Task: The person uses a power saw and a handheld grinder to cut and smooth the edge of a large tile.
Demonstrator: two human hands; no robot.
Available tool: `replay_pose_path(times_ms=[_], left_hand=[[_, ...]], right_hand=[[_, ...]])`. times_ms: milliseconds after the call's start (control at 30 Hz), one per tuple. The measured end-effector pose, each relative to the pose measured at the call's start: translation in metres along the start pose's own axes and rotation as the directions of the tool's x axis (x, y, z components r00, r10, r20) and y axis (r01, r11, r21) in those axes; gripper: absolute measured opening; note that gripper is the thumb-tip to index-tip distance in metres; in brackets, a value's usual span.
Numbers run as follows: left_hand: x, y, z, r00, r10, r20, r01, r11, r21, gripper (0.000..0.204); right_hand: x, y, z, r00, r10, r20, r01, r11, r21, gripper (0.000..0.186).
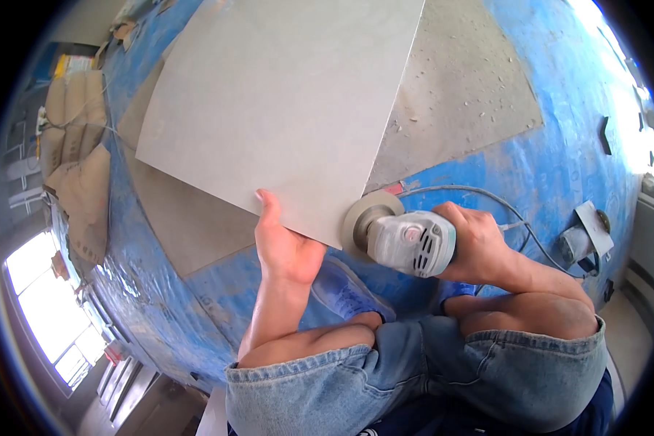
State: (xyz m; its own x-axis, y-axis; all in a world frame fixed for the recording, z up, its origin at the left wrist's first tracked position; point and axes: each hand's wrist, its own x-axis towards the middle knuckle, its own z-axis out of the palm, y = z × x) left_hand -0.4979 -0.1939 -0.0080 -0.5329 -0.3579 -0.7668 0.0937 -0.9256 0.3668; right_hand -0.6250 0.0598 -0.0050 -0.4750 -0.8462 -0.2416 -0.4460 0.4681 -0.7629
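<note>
"One broad blue sheet (574, 145) spreads around you; what's over it?"
"Your big pale tile (280, 94), above grey-brown panels (465, 94), near corner toward you."
"And the grinder (410, 245)?"
"Gripped in your right hand (477, 243). Your left hand (289, 249) holds the tile's near edge, thumb on top."
"The round disc (354, 211)?"
"Right at that corner; I cannot tell whether it touches."

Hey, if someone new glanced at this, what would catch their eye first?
Probably the big pale tile at top centre, its near edge held by the left hand. Next, the grinder in the right hand, its disc right by the tile's nearest corner. Bright blue sheeting spreads out on both sides.
</note>
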Motion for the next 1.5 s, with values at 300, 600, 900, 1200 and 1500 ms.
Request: replay_pose_path(times_ms=[300, 600, 900, 1200, 1500], left_hand=[[0.000, 0.001, -0.003, 0.999, -0.029, 0.012, 0.030, 0.999, -0.032, 0.064], [0.000, 0.004, -0.010, 0.998, -0.041, 0.053, 0.043, 0.998, -0.042, 0.062], [0.001, 0.005, -0.015, 0.994, -0.054, 0.094, 0.057, 0.998, -0.029, 0.061], [0.001, 0.002, -0.009, 0.998, -0.037, 0.055, 0.038, 0.999, -0.012, 0.061], [-0.001, 0.004, -0.007, 0.999, -0.045, 0.018, 0.046, 0.998, -0.039, 0.058]], right_hand=[[0.005, 0.006, -0.004, 0.996, 0.092, 0.012, -0.092, 0.995, 0.040, 0.059], [0.017, 0.020, -0.011, 0.983, 0.185, -0.002, -0.183, 0.977, 0.108, 0.056], [0.009, 0.012, -0.011, 0.998, 0.063, -0.017, -0.062, 0.997, 0.044, 0.057], [0.034, 0.033, -0.040, 0.957, 0.291, -0.008, -0.288, 0.951, 0.108, 0.060], [0.027, 0.031, -0.030, 0.984, 0.177, 0.012, -0.178, 0.982, 0.059, 0.063]])
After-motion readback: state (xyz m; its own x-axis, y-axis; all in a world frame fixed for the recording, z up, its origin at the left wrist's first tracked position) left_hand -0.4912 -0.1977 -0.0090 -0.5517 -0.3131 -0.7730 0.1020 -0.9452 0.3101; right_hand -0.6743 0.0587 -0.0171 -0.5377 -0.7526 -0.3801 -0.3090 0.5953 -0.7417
